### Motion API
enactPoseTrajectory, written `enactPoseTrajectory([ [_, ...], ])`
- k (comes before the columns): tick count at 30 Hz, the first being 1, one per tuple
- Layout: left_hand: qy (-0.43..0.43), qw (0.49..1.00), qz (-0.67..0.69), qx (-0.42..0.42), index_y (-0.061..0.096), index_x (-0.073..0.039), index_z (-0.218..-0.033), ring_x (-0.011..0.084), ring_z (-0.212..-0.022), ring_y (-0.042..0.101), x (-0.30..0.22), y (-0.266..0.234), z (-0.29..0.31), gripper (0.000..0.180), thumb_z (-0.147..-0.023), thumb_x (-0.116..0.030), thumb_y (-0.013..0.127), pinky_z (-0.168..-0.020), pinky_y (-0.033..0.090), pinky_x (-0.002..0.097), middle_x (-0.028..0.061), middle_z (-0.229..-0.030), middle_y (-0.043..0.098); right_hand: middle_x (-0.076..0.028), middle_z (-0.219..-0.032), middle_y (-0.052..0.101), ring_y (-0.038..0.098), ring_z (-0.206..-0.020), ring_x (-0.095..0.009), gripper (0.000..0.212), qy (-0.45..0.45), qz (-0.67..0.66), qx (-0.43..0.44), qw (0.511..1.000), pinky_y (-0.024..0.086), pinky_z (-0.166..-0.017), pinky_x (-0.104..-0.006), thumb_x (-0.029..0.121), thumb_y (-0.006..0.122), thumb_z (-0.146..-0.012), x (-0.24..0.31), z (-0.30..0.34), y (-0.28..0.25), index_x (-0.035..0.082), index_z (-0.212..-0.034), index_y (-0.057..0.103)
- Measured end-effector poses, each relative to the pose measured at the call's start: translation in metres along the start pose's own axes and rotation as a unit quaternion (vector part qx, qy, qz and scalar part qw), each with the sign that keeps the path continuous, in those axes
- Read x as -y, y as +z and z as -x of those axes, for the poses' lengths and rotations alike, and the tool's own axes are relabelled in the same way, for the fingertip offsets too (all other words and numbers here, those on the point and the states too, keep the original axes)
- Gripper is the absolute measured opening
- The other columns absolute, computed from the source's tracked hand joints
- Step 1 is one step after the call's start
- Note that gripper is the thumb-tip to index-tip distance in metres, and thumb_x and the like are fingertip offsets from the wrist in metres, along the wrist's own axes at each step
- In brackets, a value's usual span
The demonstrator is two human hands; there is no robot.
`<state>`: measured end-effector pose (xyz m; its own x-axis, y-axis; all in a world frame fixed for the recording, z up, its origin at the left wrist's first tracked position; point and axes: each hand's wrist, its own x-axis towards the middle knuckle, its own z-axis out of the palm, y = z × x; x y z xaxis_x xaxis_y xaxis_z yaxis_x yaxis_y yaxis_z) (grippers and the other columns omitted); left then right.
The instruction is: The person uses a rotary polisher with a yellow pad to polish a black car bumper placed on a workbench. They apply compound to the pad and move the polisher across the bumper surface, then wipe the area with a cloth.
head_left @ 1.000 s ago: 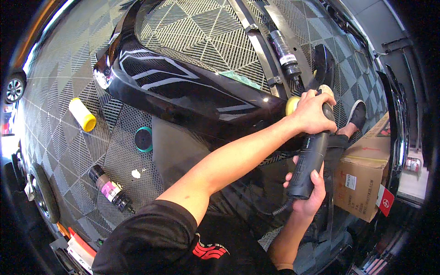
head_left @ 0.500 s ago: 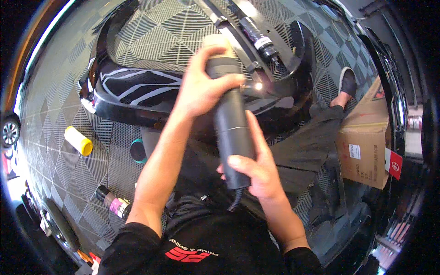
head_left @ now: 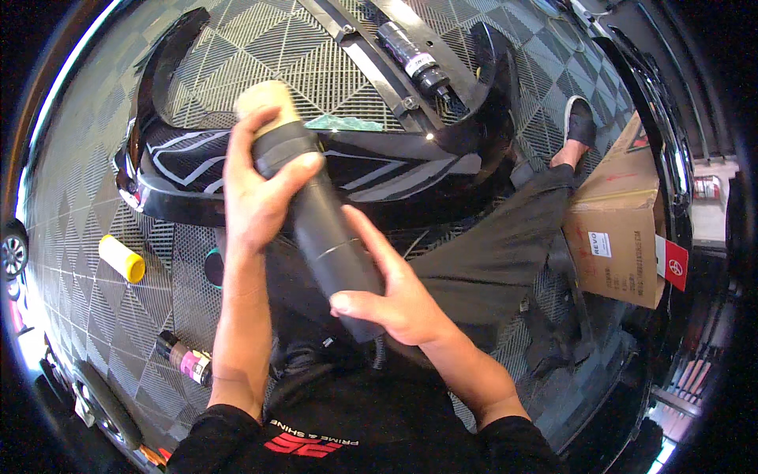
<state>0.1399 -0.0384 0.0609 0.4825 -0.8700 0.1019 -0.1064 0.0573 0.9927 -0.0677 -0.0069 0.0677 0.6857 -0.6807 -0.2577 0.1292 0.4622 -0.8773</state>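
Note:
Both my hands hold a black, cylindrical power polisher (head_left: 328, 245), tilted with its front end toward the upper left. My left hand (head_left: 257, 189) wraps round its front part, fingers reaching over the pale yellow pad (head_left: 267, 96). My right hand (head_left: 399, 304) grips the rear of the body, thumb on top. Beyond the tool lies a glossy black curved car bumper (head_left: 418, 166), with bright striped reflections along its face. The pad appears held above the bumper rather than pressed on it. A green cloth (head_left: 347, 123) shows just behind the bumper's upper edge.
Metal rails (head_left: 371, 67) and a dark bottle (head_left: 410, 55) lie behind the bumper. A yellow bottle (head_left: 122, 259) and a pink-labelled dark bottle (head_left: 185, 359) rest on the tiled floor at left. To the right are my shoe (head_left: 580, 122) and a cardboard box (head_left: 616, 229).
The polisher has swung left and tilted further, my left hand moving left and down with it. My right hand has shifted left too. The green cloth has come into sight.

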Motion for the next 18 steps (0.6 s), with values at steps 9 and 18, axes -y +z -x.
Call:
enactPoseTrajectory([
  [9, 0.058, 0.987, -0.121, 0.093, 0.061, -0.012, -0.128, 0.0394, -0.121, 0.051, 0.002, 0.094, 0.001, 0.079, -0.058, -0.035, 0.089, -0.109, 0.041, 0.0468, 0.0213, -0.124, 0.052, -0.027, -0.108, 0.063, 0.071, -0.073, -0.031, 0.069, 0.024, -0.088, -0.122, 0.988, 0.063, -0.062, -0.041, 0.025, 0.074, -0.082, 0.0, 0.049, -0.04, -0.004, -0.134, 0.039],
  [18, 0.082, 0.991, -0.061, 0.087, 0.057, -0.013, -0.131, 0.045, -0.135, 0.039, 0.011, 0.08, 0.03, 0.079, -0.06, -0.029, 0.087, -0.115, 0.033, 0.0505, 0.0274, -0.141, 0.04, -0.022, -0.102, 0.064, 0.071, -0.074, -0.029, 0.067, 0.066, -0.014, -0.12, 0.99, 0.062, -0.064, -0.0406, 0.023, 0.079, -0.079, -0.023, 0.064, -0.041, -0.003, -0.129, 0.042],
])
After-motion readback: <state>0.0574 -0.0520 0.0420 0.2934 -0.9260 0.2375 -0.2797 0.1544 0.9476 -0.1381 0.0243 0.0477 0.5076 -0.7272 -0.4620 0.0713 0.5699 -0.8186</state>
